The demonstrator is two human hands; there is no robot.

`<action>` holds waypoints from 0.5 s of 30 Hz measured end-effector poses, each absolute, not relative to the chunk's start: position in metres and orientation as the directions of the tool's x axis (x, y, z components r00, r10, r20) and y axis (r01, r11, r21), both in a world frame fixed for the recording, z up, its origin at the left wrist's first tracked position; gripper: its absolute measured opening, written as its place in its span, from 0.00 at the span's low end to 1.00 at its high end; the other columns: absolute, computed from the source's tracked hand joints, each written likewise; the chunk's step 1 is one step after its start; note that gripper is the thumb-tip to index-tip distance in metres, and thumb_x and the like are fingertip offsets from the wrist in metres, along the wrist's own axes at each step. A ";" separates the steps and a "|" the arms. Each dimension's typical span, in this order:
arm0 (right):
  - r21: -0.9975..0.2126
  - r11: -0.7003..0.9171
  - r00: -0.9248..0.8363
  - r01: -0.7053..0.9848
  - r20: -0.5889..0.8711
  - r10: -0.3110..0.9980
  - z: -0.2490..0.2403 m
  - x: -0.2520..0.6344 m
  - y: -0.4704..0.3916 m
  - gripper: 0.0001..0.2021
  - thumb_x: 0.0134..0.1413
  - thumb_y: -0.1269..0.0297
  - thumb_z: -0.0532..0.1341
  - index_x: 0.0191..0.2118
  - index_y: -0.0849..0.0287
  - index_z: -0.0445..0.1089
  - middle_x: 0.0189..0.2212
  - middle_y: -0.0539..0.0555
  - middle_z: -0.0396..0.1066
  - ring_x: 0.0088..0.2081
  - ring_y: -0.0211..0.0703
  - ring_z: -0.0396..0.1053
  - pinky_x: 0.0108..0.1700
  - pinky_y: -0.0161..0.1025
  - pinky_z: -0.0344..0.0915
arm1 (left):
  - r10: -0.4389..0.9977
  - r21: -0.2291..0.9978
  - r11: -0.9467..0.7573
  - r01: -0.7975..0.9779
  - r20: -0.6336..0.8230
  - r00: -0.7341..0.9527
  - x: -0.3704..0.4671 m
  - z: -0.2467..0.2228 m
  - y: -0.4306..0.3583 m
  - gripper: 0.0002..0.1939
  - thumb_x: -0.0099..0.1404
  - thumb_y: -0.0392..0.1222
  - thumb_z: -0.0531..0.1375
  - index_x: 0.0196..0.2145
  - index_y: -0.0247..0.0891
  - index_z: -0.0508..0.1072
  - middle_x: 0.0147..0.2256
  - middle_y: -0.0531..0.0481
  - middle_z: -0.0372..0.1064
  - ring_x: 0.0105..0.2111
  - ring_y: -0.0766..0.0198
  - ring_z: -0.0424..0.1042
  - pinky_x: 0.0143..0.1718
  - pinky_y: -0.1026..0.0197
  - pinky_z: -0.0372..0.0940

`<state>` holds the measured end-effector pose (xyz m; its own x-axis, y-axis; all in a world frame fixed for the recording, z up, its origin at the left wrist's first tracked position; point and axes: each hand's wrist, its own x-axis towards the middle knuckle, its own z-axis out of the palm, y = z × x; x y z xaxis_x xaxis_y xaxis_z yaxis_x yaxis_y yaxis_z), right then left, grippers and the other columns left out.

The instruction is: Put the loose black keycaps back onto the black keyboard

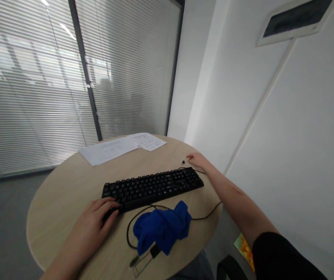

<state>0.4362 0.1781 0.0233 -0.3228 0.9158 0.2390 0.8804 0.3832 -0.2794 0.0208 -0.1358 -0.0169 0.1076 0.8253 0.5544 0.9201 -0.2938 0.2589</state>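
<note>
A black keyboard (155,186) lies at a slant across the round table. My left hand (97,217) is closed around its near left corner, thumb in front and fingers over the end. Beyond the keyboard's far right corner, my right hand (197,159) reaches out with its fingers slightly bent and nothing visible in them. Just left of those fingertips sits a small black piece (183,161), too small to make out for sure. A crumpled blue cloth (164,225) rests in front of the keyboard. Partly under it is a thin wire tool with a black grip (155,251), resembling a keycap puller.
Printed paper sheets (111,149) lie at the table's (53,202) far side. A black cable (130,229) loops around the cloth and runs off the right edge. Blinds (132,77) cover the glass behind, and a white wall (286,136) stands close on the right.
</note>
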 end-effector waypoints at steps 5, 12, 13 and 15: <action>-0.224 0.385 -0.364 0.895 0.134 0.922 0.017 0.416 0.203 0.14 0.51 0.63 0.70 0.45 0.60 0.81 0.40 0.55 0.80 0.40 0.44 0.76 0.44 0.32 0.68 | 0.817 0.265 -0.296 0.918 0.568 0.099 0.018 -0.023 -0.137 0.17 0.70 0.54 0.56 0.40 0.45 0.81 0.46 0.45 0.78 0.47 0.50 0.76 0.50 0.48 0.73; -0.212 0.464 -0.415 0.860 0.238 0.878 0.027 0.404 0.186 0.09 0.55 0.68 0.65 0.41 0.61 0.81 0.37 0.55 0.80 0.39 0.42 0.76 0.43 0.33 0.67 | 0.837 0.301 -0.297 0.906 0.539 0.095 0.019 -0.021 -0.141 0.16 0.69 0.55 0.57 0.40 0.47 0.82 0.46 0.45 0.79 0.47 0.50 0.76 0.49 0.48 0.74; -0.219 0.485 -0.423 0.847 0.275 0.863 0.031 0.404 0.177 0.11 0.57 0.68 0.64 0.44 0.60 0.80 0.39 0.56 0.80 0.40 0.43 0.76 0.44 0.34 0.68 | 0.838 0.306 -0.295 0.905 0.538 0.091 0.020 -0.020 -0.141 0.16 0.69 0.55 0.57 0.41 0.47 0.82 0.46 0.45 0.79 0.47 0.50 0.76 0.49 0.48 0.74; -0.234 0.531 -0.448 0.815 0.329 0.832 0.040 0.406 0.155 0.12 0.58 0.67 0.64 0.47 0.59 0.78 0.43 0.55 0.79 0.41 0.42 0.76 0.46 0.35 0.69 | 0.840 0.311 -0.298 0.902 0.534 0.094 0.020 -0.019 -0.141 0.16 0.69 0.55 0.57 0.40 0.47 0.82 0.46 0.45 0.79 0.47 0.49 0.76 0.49 0.47 0.74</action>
<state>0.4062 0.1549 0.0405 -0.4476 0.8315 0.3289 0.8146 0.5309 -0.2335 0.0198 -0.1415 -0.0187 0.0939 0.8405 0.5336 0.9024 -0.2982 0.3109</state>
